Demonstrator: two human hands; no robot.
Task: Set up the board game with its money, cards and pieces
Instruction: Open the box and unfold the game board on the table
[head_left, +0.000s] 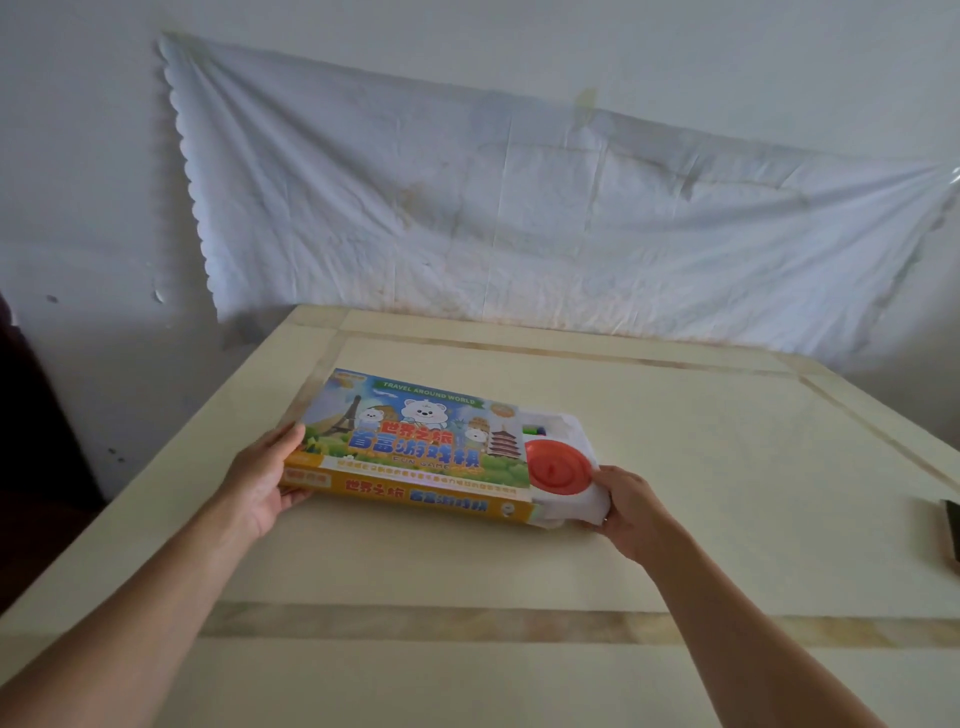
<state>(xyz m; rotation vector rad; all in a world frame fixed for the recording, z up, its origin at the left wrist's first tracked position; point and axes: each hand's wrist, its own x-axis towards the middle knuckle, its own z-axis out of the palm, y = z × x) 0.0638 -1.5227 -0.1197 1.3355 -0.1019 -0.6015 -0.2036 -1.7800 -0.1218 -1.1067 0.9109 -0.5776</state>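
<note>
game box (410, 441) flat on desk (675, 467), long axis left-right. left grip (260, 478) holds its left end, right grip (631, 512) pinches white inner tray (576, 499) poking out right end; tray likely slides out rightward.

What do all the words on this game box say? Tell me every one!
"TRAVEL AROUND WORLD": green banner on top of the box.
"世界之旅": red, on the top and again on the yellow side.
"首富游戏棋": big blue letters on the top, again on the side.
"FUN GAME": faint, under the blue letters.
Small line below that, orange badges, red label on the side: too blurred to read.
Red disc, white tray: no words visible.
</note>
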